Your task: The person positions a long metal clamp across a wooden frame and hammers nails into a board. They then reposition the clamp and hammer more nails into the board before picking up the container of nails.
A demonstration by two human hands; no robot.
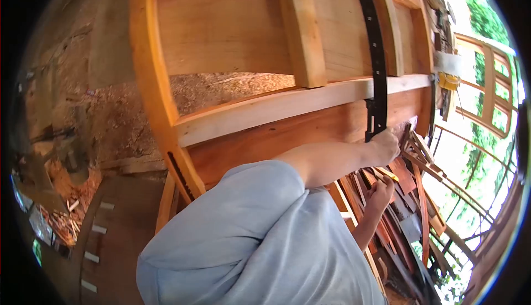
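A wooden frame with a panel (221,34) fills the upper middle. Across its rails runs a long black bar clamp (376,50) with evenly spaced pale marks. My left hand (385,143) is closed at the clamp's lower end, beside the wide reddish board (287,130); the fingers partly hide what they grip. Lower down, my right hand (380,191) is closed on a slim yellow object (391,176), too small to identify. This hand is apart from the frame.
Loose wood strips and offcuts (409,222) are piled at the lower right. Sawdust and shavings (116,111) cover the ground on the left. A curved wooden frame (487,83) stands at the far right, near a yellow item (448,81). A brown board with pale strips (121,233) is at lower left.
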